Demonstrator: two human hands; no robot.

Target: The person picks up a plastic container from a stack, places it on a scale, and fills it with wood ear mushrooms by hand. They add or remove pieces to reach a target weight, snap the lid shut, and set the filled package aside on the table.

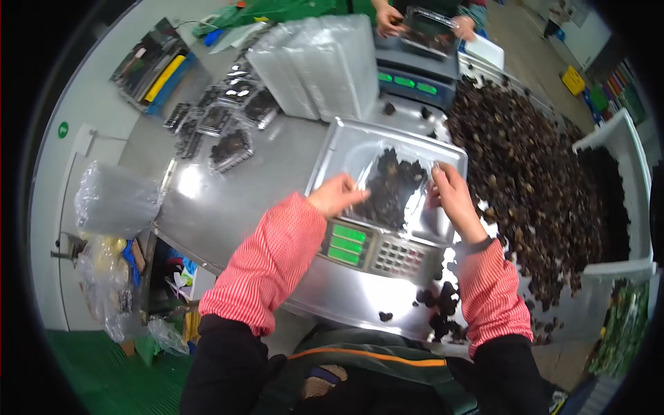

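A clear plastic box (423, 197) holding dark, crinkled pieces that look like dried mushrooms (395, 181) rests on the metal pan (321, 162) of a digital scale (377, 249). My left hand (339, 195) is closed at the box's left edge, its fingertips pinched on the plastic. On the opposite side, my right hand (453, 197) grips the right edge between thumb and fingers. The scale's display glows green in front of the pan, beside a keypad.
Loose dark pieces (526, 187) are heaped at right beside a white bin (636, 187). Stacked clear boxes (315, 66) stand behind; filled boxes (232, 149) lie at left. Across the table, another person's hands (389, 19) hold a box over a second scale (415, 83).
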